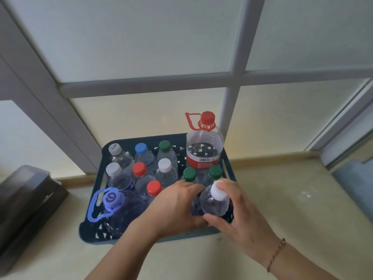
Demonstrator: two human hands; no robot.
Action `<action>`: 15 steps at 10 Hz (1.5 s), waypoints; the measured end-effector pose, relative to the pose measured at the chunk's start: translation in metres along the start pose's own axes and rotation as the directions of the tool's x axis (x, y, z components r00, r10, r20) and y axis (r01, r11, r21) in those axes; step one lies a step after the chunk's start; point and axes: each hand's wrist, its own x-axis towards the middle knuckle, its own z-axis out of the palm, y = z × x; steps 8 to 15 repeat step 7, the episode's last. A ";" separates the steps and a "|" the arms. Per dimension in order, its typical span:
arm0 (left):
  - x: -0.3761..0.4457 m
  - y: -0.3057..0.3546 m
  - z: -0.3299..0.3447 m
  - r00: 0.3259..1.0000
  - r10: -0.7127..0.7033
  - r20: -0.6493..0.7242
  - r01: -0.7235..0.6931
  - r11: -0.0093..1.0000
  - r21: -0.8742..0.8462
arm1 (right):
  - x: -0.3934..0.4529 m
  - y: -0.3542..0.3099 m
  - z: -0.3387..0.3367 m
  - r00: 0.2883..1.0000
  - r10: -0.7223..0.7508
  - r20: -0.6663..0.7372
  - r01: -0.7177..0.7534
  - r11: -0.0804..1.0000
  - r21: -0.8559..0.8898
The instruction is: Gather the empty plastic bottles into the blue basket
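The blue basket (129,142) stands on the floor against a glass partition, packed with several upright empty plastic bottles. A large red-capped jug (204,150) fills its far right corner and a large purple-capped jug (119,209) its near left corner. My right hand (236,215) and my left hand (177,205) both wrap a clear white-capped bottle (215,203) standing at the basket's near right corner. Two green-capped bottles (189,174) stand just behind it. Whatever sits under my left palm is hidden.
A dark box-like object (26,203) lies on the floor to the left of the basket. The frosted glass partition with a grey frame (141,85) rises right behind the basket. Beige floor (292,199) stretches to the right and in front.
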 end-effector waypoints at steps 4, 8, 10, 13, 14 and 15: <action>-0.001 -0.003 0.001 0.994 0.068 -0.084 -0.063 0.996 0.058 | 0.017 0.009 -0.010 0.984 0.078 0.158 -0.022 0.944 -0.329; -0.010 -0.004 0.033 0.978 -0.010 -0.206 0.014 1.000 0.022 | 0.020 0.013 0.006 0.980 0.051 0.190 0.004 0.961 -0.278; -0.010 -0.004 0.033 0.978 -0.010 -0.206 0.014 1.000 0.022 | 0.020 0.013 0.006 0.980 0.051 0.190 0.004 0.961 -0.278; -0.010 -0.004 0.033 0.978 -0.010 -0.206 0.014 1.000 0.022 | 0.020 0.013 0.006 0.980 0.051 0.190 0.004 0.961 -0.278; -0.010 -0.004 0.033 0.978 -0.010 -0.206 0.014 1.000 0.022 | 0.020 0.013 0.006 0.980 0.051 0.190 0.004 0.961 -0.278; -0.010 -0.004 0.033 0.978 -0.010 -0.206 0.014 1.000 0.022 | 0.020 0.013 0.006 0.980 0.051 0.190 0.004 0.961 -0.278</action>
